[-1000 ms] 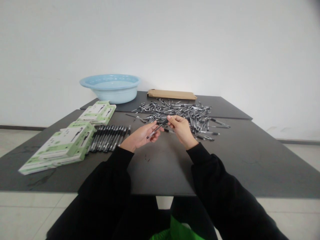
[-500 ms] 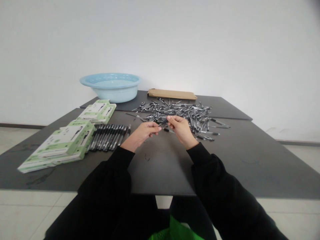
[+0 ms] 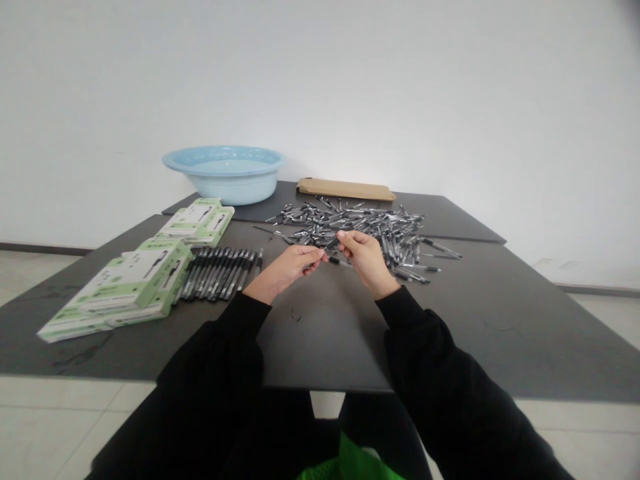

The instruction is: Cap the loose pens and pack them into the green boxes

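My left hand [image 3: 295,265] is closed in a pinch above the middle of the table. Something small shows at its fingertips, too small to name. Just to the right and slightly farther off, my right hand [image 3: 367,260] is also pinched, thumb against forefinger. What it holds, if anything, blends into the dark pens behind. The two sets of fingertips are close together with a narrow gap. Right behind them spreads a loose pile of clear and black pens [image 3: 395,233]. Left of my left hand, several black-gripped pens [image 3: 220,273] lie side by side in a row.
Green and white pen boxes [image 3: 135,280] are stacked at the left, with more boxes [image 3: 200,217] behind. A light blue basin [image 3: 230,183] stands at the back left. A flat brown cardboard piece [image 3: 345,189] lies at the rear, near the wall. Small dark bits [image 3: 296,316] lie on the table.
The dark pen-like piece seen between my fingertips no longer shows clearly. My hands have barely moved; the view has shifted slightly.
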Available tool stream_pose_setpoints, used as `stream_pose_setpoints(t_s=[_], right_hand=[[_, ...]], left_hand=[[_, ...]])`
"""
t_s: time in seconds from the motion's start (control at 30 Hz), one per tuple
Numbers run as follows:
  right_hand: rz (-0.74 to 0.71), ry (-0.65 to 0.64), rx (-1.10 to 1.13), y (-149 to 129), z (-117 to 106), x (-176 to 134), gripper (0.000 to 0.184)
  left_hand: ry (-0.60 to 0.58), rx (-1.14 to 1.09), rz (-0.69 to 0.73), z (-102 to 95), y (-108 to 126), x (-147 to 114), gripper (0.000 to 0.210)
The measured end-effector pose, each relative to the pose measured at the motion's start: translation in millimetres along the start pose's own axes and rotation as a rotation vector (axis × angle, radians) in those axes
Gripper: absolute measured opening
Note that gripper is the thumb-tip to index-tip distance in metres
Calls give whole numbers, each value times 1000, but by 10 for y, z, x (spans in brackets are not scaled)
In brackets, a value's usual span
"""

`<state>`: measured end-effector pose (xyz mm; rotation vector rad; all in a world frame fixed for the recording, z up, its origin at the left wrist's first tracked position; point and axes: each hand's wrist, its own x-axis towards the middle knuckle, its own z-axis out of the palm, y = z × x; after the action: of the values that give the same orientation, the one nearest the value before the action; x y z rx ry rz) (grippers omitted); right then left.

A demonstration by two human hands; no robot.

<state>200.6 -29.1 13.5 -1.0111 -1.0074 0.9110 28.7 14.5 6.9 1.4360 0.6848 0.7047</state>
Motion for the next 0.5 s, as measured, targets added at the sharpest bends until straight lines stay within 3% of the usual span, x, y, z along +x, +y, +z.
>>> stream_pose_setpoints(t_s=[0.1, 0.2, 0.33, 0.5], right_hand=[[3, 14, -19, 8, 1, -1, 43], [12, 24, -12, 10, -2, 1, 42], [2, 33, 1, 11, -13, 8, 40], [-2, 17, 20, 23, -17, 12, 38]], left_hand=[[52, 91, 32, 16, 1, 2, 32], [73, -34, -12, 44, 13, -3, 30], [-14, -258, -186, 56, 40, -11, 39], [45, -274, -148, 35, 18, 4, 28]])
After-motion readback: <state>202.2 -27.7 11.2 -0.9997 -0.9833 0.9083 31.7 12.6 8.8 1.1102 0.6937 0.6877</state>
